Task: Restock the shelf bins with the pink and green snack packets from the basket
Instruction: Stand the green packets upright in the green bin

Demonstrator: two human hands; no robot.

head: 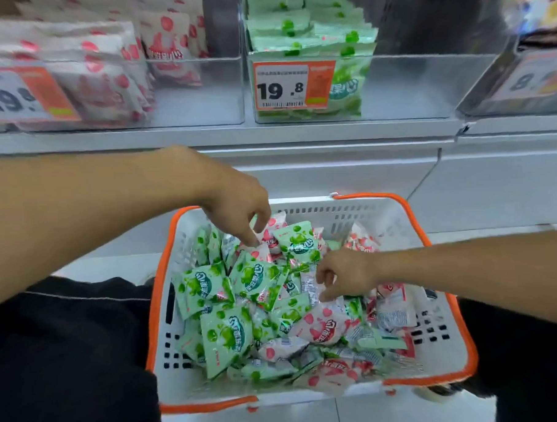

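Packets (265, 300), glossy crinkled pink and green pouches, heaped in basket (436, 347) of white slotted plastic, orange-rimmed, below clear bins (202, 96). Left hand (238, 206) reaches down, fingertips pinching a pink packet (270, 238). Right hand (345, 275): fingers curled onto heap; grip unclear.

Both hands' fingers (252, 236) reach into the packet-filled basket (437, 360).
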